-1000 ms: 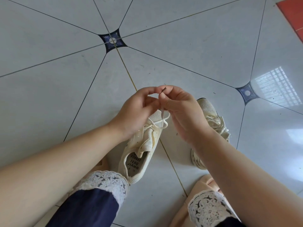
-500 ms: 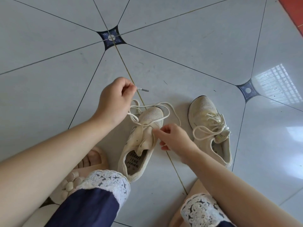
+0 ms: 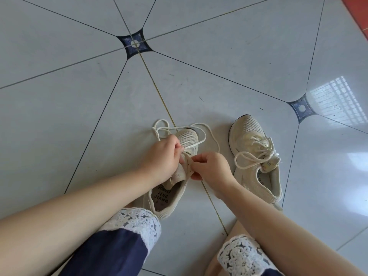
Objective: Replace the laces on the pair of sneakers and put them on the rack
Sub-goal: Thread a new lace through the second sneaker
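Two cream mesh sneakers stand on the tiled floor, toes pointing away from me. The left sneaker [image 3: 187, 137] lies under my hands. Its cream lace [image 3: 201, 124] runs out in loose loops over the toe and onto the floor. My left hand [image 3: 161, 156] pinches the lace at the eyelets. My right hand [image 3: 211, 168] grips the shoe's right eyelet edge beside the tongue. The right sneaker [image 3: 251, 128] sits apart to the right, laced, with a loose bow [image 3: 251, 158] across its opening.
Grey floor tiles [image 3: 219, 46] with dark diamond insets stretch all around. My knees in navy trousers with white lace cuffs [image 3: 137, 220] sit close below the shoes. A red floor strip [image 3: 360, 16] shows at the top right corner. No rack is in view.
My left hand came down from the upper left, where it held the lace end out, to the eyelets. My right hand stayed at the shoe's throat. The lace now lies slack in loops over the toe.
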Action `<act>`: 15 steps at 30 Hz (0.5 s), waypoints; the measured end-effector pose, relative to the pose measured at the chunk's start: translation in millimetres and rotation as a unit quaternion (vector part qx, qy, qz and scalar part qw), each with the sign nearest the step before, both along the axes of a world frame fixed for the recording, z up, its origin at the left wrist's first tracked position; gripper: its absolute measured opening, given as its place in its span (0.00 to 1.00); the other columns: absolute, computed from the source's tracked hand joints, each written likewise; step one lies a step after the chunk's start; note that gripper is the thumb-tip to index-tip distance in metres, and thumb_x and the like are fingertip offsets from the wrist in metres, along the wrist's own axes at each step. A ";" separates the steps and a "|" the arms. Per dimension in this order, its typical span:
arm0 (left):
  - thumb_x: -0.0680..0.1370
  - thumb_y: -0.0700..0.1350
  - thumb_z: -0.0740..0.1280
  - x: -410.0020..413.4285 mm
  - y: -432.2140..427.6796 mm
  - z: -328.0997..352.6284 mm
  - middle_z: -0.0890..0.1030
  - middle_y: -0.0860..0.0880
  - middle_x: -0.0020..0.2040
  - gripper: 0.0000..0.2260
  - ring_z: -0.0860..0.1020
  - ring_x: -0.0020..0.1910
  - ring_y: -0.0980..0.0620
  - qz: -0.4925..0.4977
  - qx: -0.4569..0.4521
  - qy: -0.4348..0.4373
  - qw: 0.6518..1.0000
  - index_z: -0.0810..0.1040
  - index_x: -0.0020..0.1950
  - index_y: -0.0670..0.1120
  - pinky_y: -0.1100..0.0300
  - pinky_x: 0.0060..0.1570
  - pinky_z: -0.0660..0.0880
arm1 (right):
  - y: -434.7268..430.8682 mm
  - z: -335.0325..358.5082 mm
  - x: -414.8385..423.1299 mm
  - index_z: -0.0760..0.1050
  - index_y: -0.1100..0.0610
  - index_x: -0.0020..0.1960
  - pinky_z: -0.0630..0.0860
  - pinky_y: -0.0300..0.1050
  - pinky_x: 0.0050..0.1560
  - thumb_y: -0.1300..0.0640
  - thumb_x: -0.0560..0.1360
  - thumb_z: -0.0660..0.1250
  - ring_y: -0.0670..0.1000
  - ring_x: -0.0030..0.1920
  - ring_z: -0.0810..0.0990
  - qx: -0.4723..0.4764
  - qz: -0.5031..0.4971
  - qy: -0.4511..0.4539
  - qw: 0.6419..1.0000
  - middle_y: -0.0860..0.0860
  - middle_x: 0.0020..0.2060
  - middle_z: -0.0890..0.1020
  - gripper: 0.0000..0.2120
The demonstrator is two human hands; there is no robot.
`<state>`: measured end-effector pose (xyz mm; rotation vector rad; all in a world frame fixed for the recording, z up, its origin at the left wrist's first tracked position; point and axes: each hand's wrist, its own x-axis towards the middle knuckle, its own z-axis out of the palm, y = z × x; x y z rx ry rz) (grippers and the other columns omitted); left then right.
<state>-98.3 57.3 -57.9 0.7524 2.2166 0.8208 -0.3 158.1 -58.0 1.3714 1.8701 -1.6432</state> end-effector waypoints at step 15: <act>0.76 0.43 0.64 4.8 -9.6 -6.8 0.82 0.53 0.40 0.03 0.77 0.38 0.54 -0.015 -0.015 0.013 1.000 0.78 0.45 0.48 0.60 0.40 0.72 | -9.6 -0.7 7.9 0.78 0.66 0.42 0.79 0.40 0.38 0.75 0.73 0.58 0.51 0.35 0.80 -0.243 -0.225 0.098 0.938 0.57 0.34 0.81 0.12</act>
